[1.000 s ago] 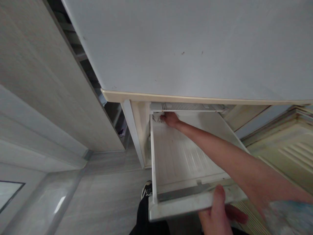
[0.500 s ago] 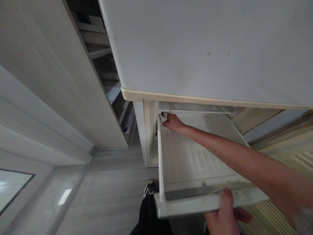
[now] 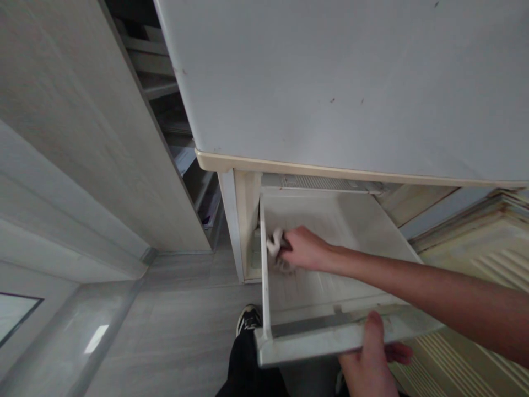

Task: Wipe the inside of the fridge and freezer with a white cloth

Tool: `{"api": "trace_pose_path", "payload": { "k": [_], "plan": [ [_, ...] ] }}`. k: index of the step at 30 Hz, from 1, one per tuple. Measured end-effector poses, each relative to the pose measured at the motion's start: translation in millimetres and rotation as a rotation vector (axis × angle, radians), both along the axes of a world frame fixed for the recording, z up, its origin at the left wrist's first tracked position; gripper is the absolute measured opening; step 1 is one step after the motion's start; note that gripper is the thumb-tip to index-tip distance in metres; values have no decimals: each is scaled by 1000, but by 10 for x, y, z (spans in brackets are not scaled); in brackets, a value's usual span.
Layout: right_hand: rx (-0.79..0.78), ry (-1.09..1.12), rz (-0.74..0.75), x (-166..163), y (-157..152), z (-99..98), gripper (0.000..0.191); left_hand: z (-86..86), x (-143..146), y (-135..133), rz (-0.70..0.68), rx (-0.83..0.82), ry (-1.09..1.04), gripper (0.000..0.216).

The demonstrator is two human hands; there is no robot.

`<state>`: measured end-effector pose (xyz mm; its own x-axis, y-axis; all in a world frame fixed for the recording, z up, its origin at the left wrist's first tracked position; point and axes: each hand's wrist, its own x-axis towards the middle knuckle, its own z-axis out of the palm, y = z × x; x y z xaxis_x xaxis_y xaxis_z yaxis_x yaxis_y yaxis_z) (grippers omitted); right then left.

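A white plastic fridge drawer (image 3: pixel 264 286) is pulled out below the closed upper fridge door (image 3: pixel 330 82). My right hand (image 3: pixel 308 249) reaches in from the right and is closed on a small white cloth (image 3: pixel 273 241), pressing it against the drawer's floor beside the left wall. My left hand (image 3: pixel 367 358) grips the drawer's front edge from below, thumb on top of the rim. Nothing else lies in the drawer.
The open lower fridge door (image 3: pixel 475 264) with ribbed lining stands at the right. A pale wood panel (image 3: pixel 61 110) and dark shelving (image 3: pixel 165 94) are to the left. My black trouser leg and shoe (image 3: pixel 248 320) stand on the grey floor under the drawer.
My right hand with the cloth has moved from the drawer's back left corner towards me along the left wall. My left hand stays on the front edge.
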<state>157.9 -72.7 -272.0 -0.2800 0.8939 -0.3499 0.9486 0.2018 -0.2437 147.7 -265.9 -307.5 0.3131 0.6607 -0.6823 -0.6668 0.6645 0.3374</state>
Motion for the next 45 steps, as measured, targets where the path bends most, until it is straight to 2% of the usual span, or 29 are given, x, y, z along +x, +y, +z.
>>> {"api": "trace_pose_path", "payload": {
  "k": [2,3,6,9,13,16,18,20,24,26,28,30,32,34,36,40,42,45],
  "plan": [
    [262,-39,-186,117,221,17,37,4,11,-3,1,-4,-4,68],
    [343,-47,-220,156,324,-5,43,2,15,-5,5,-5,-3,67],
    [473,-87,-193,192,601,-167,52,-19,21,-16,9,-3,-1,68],
    [543,-129,-90,175,883,-361,44,-37,16,-26,-7,-3,8,70],
    [466,-127,61,181,1202,-483,38,-30,-1,-27,-1,7,29,73],
    [352,-99,87,187,1201,-456,30,-19,-8,-25,-5,32,47,70],
    [252,-45,147,171,1015,-432,26,-16,-9,-24,-21,45,47,67],
    [132,46,269,126,693,-438,26,-12,-13,-20,-31,47,41,65],
    [-226,275,521,-13,-41,-485,25,1,-34,-4,12,15,41,62],
    [-337,315,603,-41,-238,-435,20,4,-40,4,26,6,31,63],
    [-281,213,559,10,-234,-305,14,-2,-35,6,22,12,22,63],
    [-38,21,362,141,-51,-140,16,-14,-23,1,16,31,19,63],
    [240,-145,122,316,235,-25,28,-28,-11,-6,11,38,20,62],
    [373,-220,-7,484,538,-18,42,-36,-7,-11,6,36,29,62],
    [377,-229,-12,610,802,-110,50,-36,-12,-12,6,30,39,65],
    [338,-156,28,699,1098,-307,45,-6,-30,-7,13,37,46,67],
    [282,-110,74,673,1060,-315,38,15,-34,-5,5,44,52,64],
    [84,-29,262,572,692,-265,29,46,-41,0,-5,35,57,58]
  ]
}}
